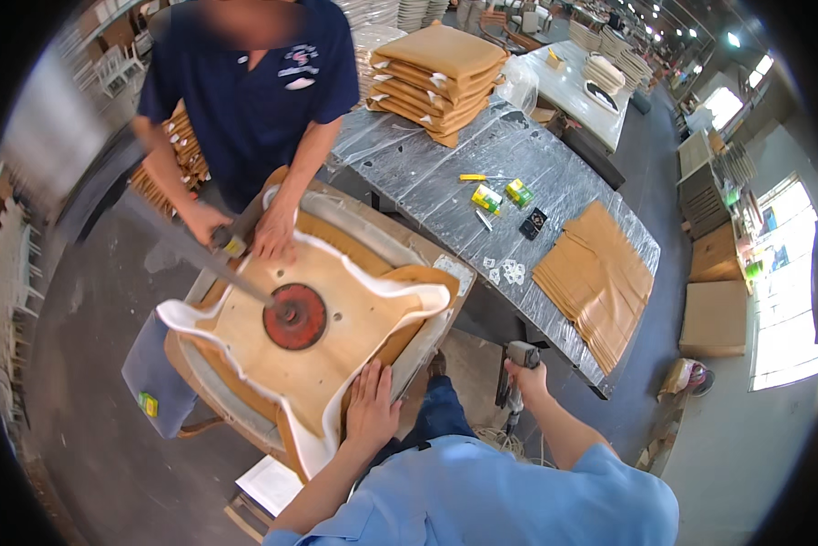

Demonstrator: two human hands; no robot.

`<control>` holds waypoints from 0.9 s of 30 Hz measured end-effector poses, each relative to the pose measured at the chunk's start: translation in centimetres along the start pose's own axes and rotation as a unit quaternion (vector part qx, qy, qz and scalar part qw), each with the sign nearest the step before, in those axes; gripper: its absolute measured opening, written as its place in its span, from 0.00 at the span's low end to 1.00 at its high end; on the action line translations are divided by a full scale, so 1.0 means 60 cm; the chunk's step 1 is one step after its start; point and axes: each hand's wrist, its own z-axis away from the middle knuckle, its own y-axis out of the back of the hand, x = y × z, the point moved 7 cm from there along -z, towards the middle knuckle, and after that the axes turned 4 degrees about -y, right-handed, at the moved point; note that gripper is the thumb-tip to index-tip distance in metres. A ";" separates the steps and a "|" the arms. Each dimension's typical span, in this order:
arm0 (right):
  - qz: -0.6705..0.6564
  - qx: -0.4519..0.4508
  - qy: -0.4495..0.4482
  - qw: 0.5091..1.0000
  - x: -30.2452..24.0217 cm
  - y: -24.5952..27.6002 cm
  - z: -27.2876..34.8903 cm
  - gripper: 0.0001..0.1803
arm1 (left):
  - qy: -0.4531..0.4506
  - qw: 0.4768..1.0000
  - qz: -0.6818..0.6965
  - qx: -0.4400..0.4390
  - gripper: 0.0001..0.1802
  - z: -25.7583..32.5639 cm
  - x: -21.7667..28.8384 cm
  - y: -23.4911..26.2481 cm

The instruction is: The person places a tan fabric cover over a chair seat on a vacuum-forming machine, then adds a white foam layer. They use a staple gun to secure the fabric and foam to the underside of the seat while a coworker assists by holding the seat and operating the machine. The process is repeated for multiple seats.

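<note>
A chair seat panel (323, 273) of pale wood lies underside up, with white padding and tan covering around its edges. Pressed on its middle is a red round plate (311, 337) at the end of a metal rod (211, 264). My left hand (373, 405) rests flat on the seat's near edge, fingers stretched out. Off to the right, away from the seat, my right hand (529, 378) grips a staple gun (522, 353) with a hose. Across from me a person in a dark blue shirt holds another staple gun (231, 242) and lays one hand on the panel.
Right of the seat, a plastic-covered table (427, 187) bears a stack of tan cushions (441, 68), tan sheets (600, 273), and small yellow-green boxes (486, 197). Hoses (509, 443) lie near my legs. A white board (270, 485) is below the seat.
</note>
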 end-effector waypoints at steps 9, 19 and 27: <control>-0.012 -0.023 -0.068 0.997 -0.124 -0.034 -0.407 0.10 | 0.026 0.993 -0.111 -0.026 0.41 -0.026 0.010 -0.002; -0.020 -0.074 -0.156 0.985 -0.151 -0.103 -0.689 0.17 | 0.054 0.985 -0.155 -0.053 0.37 -0.052 0.034 -0.009; -0.223 -0.079 -0.193 0.952 -0.115 -0.049 -0.717 0.19 | 0.057 0.987 -0.130 -0.079 0.42 -0.080 0.005 0.007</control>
